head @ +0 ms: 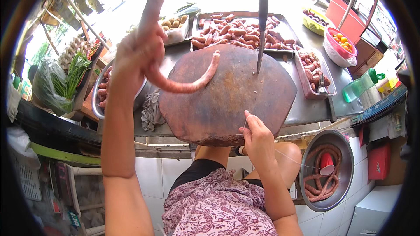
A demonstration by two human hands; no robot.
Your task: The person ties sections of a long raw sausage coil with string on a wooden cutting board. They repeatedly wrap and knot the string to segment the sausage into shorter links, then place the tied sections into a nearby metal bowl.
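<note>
My left hand, blurred, is raised over the left side of a thick wooden chopping block. It grips a long raw sausage; one end points up above the fist, and the other curves down to the right over the block. Between the thumb and forefinger of my right hand, at the block's near edge, a thin white string is pinched. That string trails right to a red spool lying among coiled sausage in a metal basin.
A knife stands upright, its tip on the block. Behind is a metal tray of short sausages. To the right are a plastic tub of sausages and a green bottle; at left, a crumpled cloth and a metal bowl.
</note>
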